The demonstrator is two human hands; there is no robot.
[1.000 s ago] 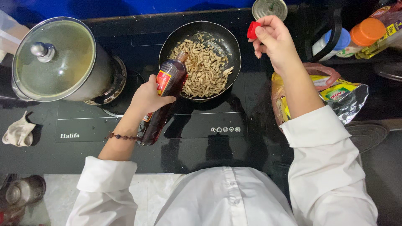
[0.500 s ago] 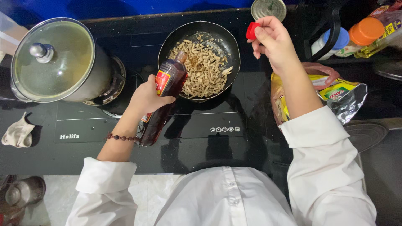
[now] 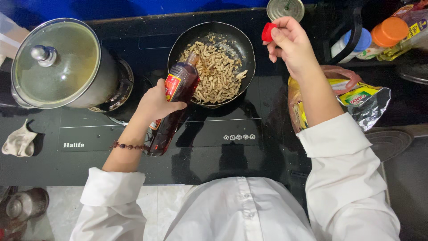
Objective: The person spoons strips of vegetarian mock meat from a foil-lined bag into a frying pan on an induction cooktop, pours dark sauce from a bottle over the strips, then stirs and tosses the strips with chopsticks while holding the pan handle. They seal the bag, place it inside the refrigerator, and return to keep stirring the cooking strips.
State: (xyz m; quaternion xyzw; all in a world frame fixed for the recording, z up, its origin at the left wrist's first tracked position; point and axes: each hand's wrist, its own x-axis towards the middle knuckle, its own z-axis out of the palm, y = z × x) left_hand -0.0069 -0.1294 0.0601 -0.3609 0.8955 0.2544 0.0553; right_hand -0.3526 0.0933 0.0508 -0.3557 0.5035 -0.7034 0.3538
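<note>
My left hand (image 3: 155, 103) grips a dark sauce bottle (image 3: 174, 100) with a red label, tilted so its open neck points over the near-left rim of a black frying pan (image 3: 243, 42). The pan holds pale brown strips of food (image 3: 216, 73). My right hand (image 3: 292, 42) is raised at the pan's right side and pinches the bottle's small red cap (image 3: 268, 31) between its fingertips. A bead bracelet (image 3: 128, 146) circles my left wrist.
A steel pot with a glass lid (image 3: 58, 62) stands at the left on the black induction cooktop (image 3: 214, 147). A yellow foil packet (image 3: 356, 96) lies right of the pan. Bottles with orange (image 3: 390, 31) and blue caps stand at the back right. A crumpled cloth (image 3: 18, 140) lies far left.
None of note: both hands hold nearly the same pose, with the bottle staying tilted at the pan and the cap held up.
</note>
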